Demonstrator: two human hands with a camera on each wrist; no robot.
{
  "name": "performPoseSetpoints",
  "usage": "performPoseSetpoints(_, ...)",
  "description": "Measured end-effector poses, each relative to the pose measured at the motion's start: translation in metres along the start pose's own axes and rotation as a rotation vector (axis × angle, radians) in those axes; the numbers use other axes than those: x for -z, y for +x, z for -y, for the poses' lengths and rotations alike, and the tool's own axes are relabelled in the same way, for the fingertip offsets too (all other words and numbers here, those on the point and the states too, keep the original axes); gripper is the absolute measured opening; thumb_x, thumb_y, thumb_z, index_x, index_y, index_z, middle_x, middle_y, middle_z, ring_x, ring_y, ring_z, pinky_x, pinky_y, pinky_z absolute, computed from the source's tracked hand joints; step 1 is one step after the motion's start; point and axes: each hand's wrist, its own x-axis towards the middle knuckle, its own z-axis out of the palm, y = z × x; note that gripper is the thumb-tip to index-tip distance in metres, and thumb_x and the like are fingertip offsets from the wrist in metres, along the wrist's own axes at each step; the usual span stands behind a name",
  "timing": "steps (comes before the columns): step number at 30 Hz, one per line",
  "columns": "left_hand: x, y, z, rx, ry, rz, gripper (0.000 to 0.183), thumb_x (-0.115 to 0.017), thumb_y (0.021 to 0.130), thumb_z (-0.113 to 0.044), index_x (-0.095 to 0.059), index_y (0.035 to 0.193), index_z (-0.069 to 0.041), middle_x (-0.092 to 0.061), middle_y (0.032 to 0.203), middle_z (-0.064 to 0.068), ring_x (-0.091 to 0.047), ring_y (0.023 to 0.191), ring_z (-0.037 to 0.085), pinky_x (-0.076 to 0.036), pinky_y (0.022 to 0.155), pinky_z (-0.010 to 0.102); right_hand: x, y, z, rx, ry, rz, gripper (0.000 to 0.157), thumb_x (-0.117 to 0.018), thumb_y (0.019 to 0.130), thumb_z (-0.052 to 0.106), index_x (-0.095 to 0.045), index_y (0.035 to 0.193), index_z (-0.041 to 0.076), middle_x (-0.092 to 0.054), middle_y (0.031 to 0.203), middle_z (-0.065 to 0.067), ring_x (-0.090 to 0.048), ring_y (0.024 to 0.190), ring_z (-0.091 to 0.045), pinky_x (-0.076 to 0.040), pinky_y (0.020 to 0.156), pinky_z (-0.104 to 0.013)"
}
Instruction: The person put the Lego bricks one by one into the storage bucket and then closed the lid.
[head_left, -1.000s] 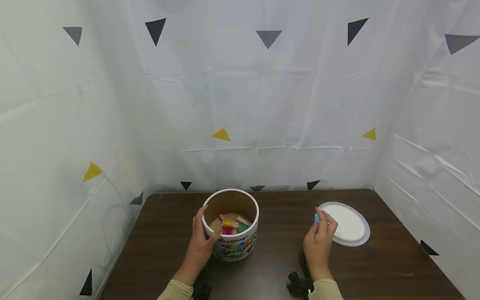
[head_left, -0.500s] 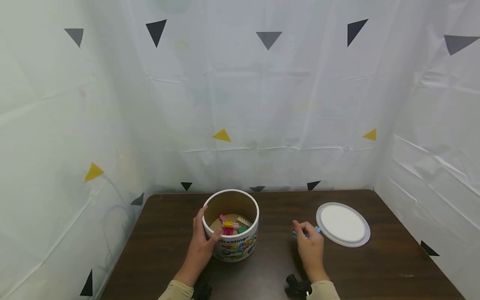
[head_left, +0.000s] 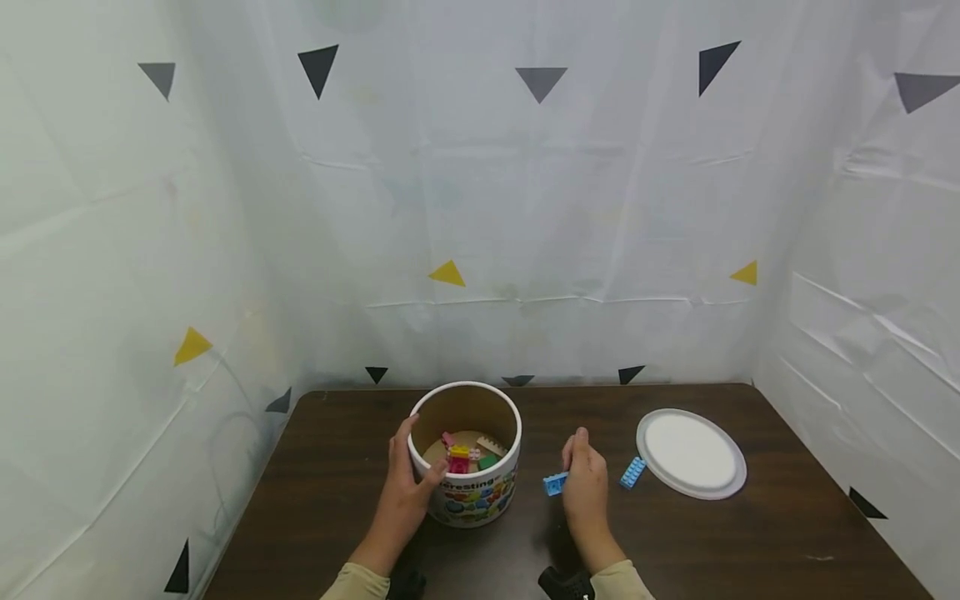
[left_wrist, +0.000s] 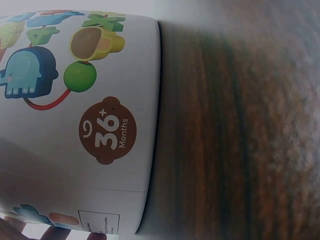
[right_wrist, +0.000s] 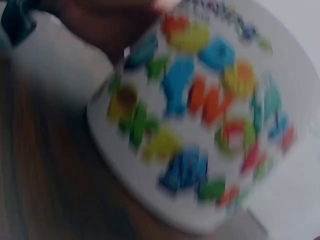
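Note:
A round white tub (head_left: pixel 472 502) with colourful printed toys stands left of the table's middle. Several toy bricks (head_left: pixel 460 455) in pink, yellow, green and beige lie inside on its bottom. My left hand (head_left: pixel 405 492) grips the tub's left side, thumb at the near rim, and its fingertips show at the lower left corner of the left wrist view. Right of the tub, above the table, my right hand (head_left: pixel 587 487) holds a light blue toy brick (head_left: pixel 555 484) that sticks out on its left. Another blue toy brick (head_left: pixel 633 472) lies on the table between that hand and the lid.
A round white lid (head_left: pixel 692 455) lies flat at the right of the brown wooden table (head_left: pixel 720 550). White sheeting (head_left: pixel 540 217) with printed triangles hangs behind the table and along both sides.
My right hand has moved left from beside the lid towards the tub, carrying a blue toy brick. The other blue brick now shows fully on the table. My left hand stays on the tub.

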Motion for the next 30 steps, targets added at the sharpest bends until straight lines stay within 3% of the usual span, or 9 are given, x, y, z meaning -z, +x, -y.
performPoseSetpoints(3, 0.0, 0.0, 0.001, -0.001, 0.003, -0.001, 0.083, -0.073, 0.1, -0.05, -0.023, 0.168, -0.046, -0.033, 0.164, 0.017, -0.048, 0.146, 0.05, -0.042, 0.114, 0.076, -0.01, 0.003, 0.019, 0.0, 0.028, 0.026, 0.078, -0.022, 0.12, 0.048, -0.048, 0.067, -0.002, -0.04, 0.06, 0.0, -0.04, 0.056, -0.021, -0.032, 0.054, -0.031)
performPoseSetpoints(6, 0.0, 0.001, 0.001, -0.001, 0.0, 0.003, 0.084, -0.073, 0.101, -0.048, -0.023, 0.168, -0.046, -0.032, 0.165, 0.017, -0.048, 0.146, 0.051, -0.043, 0.114, 0.076, -0.017, 0.009, 0.043, 0.008, 0.076, 0.039, 0.081, -0.019, 0.119, 0.051, -0.047, 0.067, -0.003, -0.04, 0.06, -0.003, -0.04, 0.055, -0.022, -0.029, 0.051, -0.029)
performPoseSetpoints(11, 0.001, 0.002, -0.002, 0.007, -0.009, 0.007, 0.085, -0.073, 0.101, -0.047, -0.023, 0.17, -0.039, -0.032, 0.164, 0.019, -0.047, 0.146, 0.052, -0.043, 0.114, 0.075, -0.036, 0.022, 0.083, 0.033, 0.163, 0.087, 0.059, -0.035, 0.119, 0.04, -0.045, 0.074, 0.004, -0.039, 0.06, 0.003, -0.036, 0.051, -0.015, -0.03, 0.05, -0.026)
performPoseSetpoints(15, 0.001, 0.003, -0.004, 0.007, -0.003, 0.008, 0.086, -0.073, 0.101, -0.048, -0.023, 0.17, -0.037, -0.032, 0.164, 0.018, -0.048, 0.146, 0.051, -0.044, 0.114, 0.074, -0.058, 0.036, 0.107, -0.016, 0.4, 0.255, 0.042, -0.045, 0.116, 0.028, -0.043, 0.078, 0.01, -0.037, 0.058, 0.005, -0.03, 0.045, -0.01, -0.028, 0.041, -0.025)
performPoseSetpoints(18, 0.0, 0.003, -0.006, 0.004, 0.001, 0.005, 0.084, -0.073, 0.101, -0.047, -0.024, 0.169, -0.041, -0.033, 0.163, 0.015, -0.049, 0.145, 0.051, -0.046, 0.113, 0.072, -0.079, 0.049, 0.109, -0.047, 0.506, 0.384, 0.04, -0.044, 0.117, 0.027, -0.044, 0.078, 0.014, -0.036, 0.059, 0.007, -0.029, 0.045, -0.008, -0.03, 0.039, -0.024)
performPoseSetpoints(20, -0.001, 0.003, -0.007, 0.007, -0.003, 0.007, 0.083, -0.073, 0.101, -0.047, -0.024, 0.168, -0.044, -0.034, 0.162, 0.013, -0.049, 0.144, 0.05, -0.047, 0.112, 0.071, -0.091, 0.055, 0.104, -0.064, 0.473, 0.427, 0.04, -0.044, 0.116, 0.027, -0.044, 0.077, 0.017, -0.036, 0.059, 0.008, -0.029, 0.043, -0.008, -0.029, 0.039, -0.024)
performPoseSetpoints(25, -0.002, 0.003, -0.004, 0.012, -0.005, 0.015, 0.084, -0.072, 0.1, -0.047, -0.024, 0.169, -0.04, -0.034, 0.161, 0.013, -0.05, 0.142, 0.051, -0.049, 0.11, 0.07, -0.105, 0.055, 0.093, -0.088, 0.306, 0.41, 0.039, -0.044, 0.114, 0.027, -0.045, 0.076, 0.016, -0.037, 0.059, 0.007, -0.028, 0.042, -0.011, -0.027, 0.041, -0.025)
performPoseSetpoints(30, -0.001, 0.002, -0.002, 0.026, -0.014, 0.005, 0.086, -0.073, 0.1, -0.049, -0.024, 0.169, -0.039, -0.033, 0.161, 0.012, -0.05, 0.142, 0.051, -0.048, 0.111, 0.07, -0.106, 0.053, 0.09, -0.055, 0.326, 0.378, 0.04, -0.045, 0.114, 0.03, -0.046, 0.078, 0.012, -0.037, 0.059, 0.005, -0.028, 0.043, -0.013, -0.026, 0.041, -0.026)
